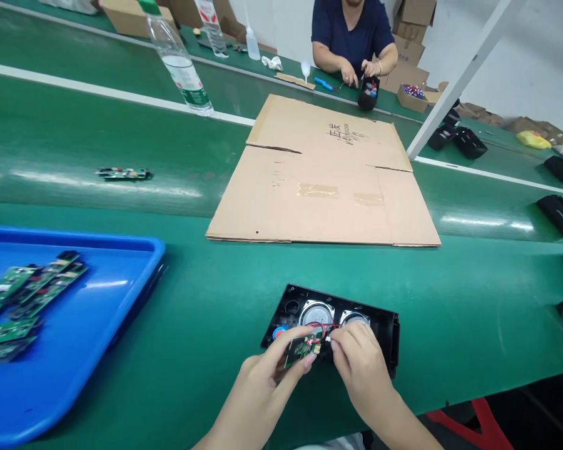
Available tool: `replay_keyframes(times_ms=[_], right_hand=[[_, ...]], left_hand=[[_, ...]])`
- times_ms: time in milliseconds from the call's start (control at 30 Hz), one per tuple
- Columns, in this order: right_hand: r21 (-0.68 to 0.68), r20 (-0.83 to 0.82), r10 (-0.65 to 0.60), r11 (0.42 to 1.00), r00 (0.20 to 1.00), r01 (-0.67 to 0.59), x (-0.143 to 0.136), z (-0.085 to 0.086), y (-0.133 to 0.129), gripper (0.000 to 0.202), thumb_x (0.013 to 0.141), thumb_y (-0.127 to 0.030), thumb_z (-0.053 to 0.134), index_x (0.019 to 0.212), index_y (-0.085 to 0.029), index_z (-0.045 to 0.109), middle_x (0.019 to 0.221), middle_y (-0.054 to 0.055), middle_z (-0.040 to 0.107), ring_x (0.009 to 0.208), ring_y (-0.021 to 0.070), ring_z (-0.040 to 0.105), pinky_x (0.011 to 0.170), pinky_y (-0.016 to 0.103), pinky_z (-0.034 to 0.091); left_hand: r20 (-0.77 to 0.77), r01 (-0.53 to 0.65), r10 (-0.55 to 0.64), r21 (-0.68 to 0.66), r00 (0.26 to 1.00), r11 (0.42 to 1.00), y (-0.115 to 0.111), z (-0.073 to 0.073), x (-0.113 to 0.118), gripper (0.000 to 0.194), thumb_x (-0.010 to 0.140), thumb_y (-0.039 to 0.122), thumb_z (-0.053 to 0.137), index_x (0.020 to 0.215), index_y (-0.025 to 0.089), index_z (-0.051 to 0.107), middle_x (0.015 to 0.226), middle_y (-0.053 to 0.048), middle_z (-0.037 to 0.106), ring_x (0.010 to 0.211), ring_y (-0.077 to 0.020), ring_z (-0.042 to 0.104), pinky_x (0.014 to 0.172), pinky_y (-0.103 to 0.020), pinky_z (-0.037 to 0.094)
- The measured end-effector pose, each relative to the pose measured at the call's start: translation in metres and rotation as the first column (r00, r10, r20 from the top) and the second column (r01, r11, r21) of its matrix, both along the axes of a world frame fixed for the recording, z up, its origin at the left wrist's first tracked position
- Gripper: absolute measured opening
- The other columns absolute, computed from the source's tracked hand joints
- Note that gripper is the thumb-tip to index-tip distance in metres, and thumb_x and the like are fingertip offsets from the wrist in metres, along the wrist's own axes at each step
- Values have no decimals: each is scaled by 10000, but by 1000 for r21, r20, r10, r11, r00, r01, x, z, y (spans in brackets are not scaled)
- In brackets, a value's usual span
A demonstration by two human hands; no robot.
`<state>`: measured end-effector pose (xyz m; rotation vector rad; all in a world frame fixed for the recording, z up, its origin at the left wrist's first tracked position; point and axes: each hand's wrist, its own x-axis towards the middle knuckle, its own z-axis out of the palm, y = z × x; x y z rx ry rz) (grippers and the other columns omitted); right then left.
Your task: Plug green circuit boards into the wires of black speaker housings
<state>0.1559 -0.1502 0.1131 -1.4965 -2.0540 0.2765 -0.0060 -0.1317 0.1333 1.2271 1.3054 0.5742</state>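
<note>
Circuit board point(303, 351) in hand, handwriting-marked cardboard point(328, 215)

Head cam: single view from the wearer's head, above the near side of the green table point(206, 281), facing forward and down. Close over left hand point(281, 369) and right hand point(361, 362); cardboard point(328, 169) mid-range; reaches far-side person point(349, 31), cropped at top. Far rail point(122, 90) slants down rightward.

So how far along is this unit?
Looks done: both speakers sit in the black housing. In hand: left hand holds a green circuit board, right hand pinches a small white connector; can't tell if plugged in. Remaining: the board isn't seated in the housing; more boards lie in the blue tray.
</note>
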Motion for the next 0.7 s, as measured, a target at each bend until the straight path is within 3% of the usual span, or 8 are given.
replay_keyframes(times_ms=[133, 333, 700], right_hand=[[-29, -53, 32, 999, 998, -33, -3, 0, -1, 221, 909, -167, 345, 776, -169, 523, 703, 22, 539, 653, 135, 464, 593, 274, 364], [-52, -29, 75, 996, 997, -76, 0, -2, -2, 210, 902, -165, 359, 760, -162, 515, 709, 25, 514, 651, 128, 433, 591, 264, 347], [-37, 2, 91, 995, 996, -91, 2, -3, -3, 214, 903, -148, 352, 747, -164, 497, 709, 27, 515, 646, 130, 446, 574, 253, 351]], left_hand=[[-27, 3, -3, 17, 1000, 1000, 1, 0, 2, 278, 731, 345, 585, 997, 267, 602, 787, 19, 726, 657, -187, 670, 575, -201, 489], [-86, 38, -24, 166, 996, 985, -1, -3, 3, 236, 757, 315, 549, 974, 262, 623, 776, 37, 732, 550, -138, 632, 539, -182, 493], [-183, 173, -92, 493, 979, 853, -3, -10, 3, 269, 816, 260, 435, 1011, 235, 619, 907, 3, 733, 666, -136, 685, 607, -178, 541]])
